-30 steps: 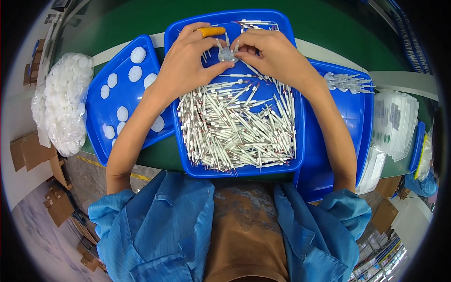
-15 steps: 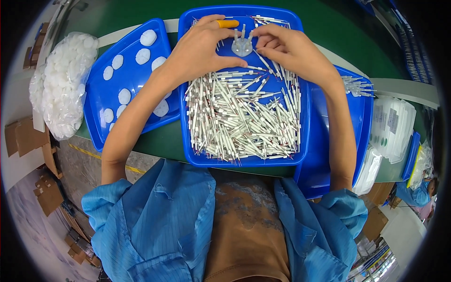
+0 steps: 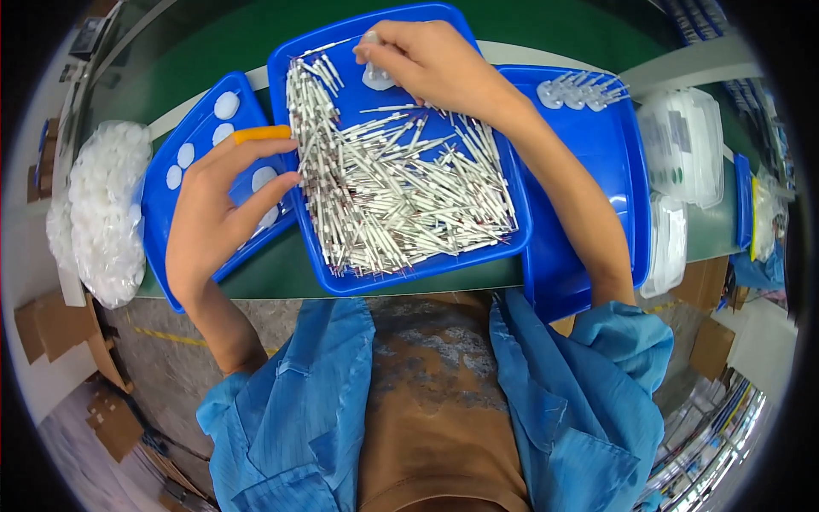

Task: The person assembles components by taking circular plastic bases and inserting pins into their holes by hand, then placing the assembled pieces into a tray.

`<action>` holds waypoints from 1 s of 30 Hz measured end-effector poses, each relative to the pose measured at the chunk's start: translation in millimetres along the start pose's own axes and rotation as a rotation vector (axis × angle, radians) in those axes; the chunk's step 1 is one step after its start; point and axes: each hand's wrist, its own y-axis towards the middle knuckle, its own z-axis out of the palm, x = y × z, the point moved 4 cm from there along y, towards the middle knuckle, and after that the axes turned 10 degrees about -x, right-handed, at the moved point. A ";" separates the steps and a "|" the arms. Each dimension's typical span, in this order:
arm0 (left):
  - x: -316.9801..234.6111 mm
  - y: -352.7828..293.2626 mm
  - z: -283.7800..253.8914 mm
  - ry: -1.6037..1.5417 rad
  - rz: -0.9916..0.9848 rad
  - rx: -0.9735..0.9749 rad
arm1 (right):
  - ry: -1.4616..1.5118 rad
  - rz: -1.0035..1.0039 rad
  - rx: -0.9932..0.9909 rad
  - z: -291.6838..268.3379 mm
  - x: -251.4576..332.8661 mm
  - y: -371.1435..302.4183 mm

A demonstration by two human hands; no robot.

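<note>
My right hand is closed around the upper part of a clear plastic piece with a round white base, at the far end of the middle blue tray. Its fingers hide most of the piece's prongs. A pile of thin white sticks with dark reddish ends fills much of this tray. At the tray's left edge, my left hand has thumb and index finger spread, their tips beside the nearest sticks. A yellow finger cover wraps its index finger.
On the left, a blue tray carries white round pieces, and a clear bag of white pieces lies beyond it. The right blue tray holds several assembled pronged pieces. Clear plastic boxes stand farther right.
My left hand has left the clear piece and moved to the middle tray's left edge. My right fingers now close on that piece. The whole view has shifted and tilted.
</note>
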 end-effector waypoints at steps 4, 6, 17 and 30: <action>-6.0 -0.7 -8.5 0.045 0.067 -0.049 | -0.097 -0.030 -0.210 -58.0 18.4 -34.2; -6.9 1.4 -2.4 0.005 0.047 -0.068 | -0.247 0.111 -0.270 -85.0 17.2 -50.7; 38.2 -24.4 1.6 -0.035 -0.269 -0.149 | -0.359 0.511 -0.182 -92.7 -23.2 -93.1; 56.7 -70.8 9.6 0.346 -0.600 -0.182 | -0.412 0.050 0.147 -30.1 38.8 -46.7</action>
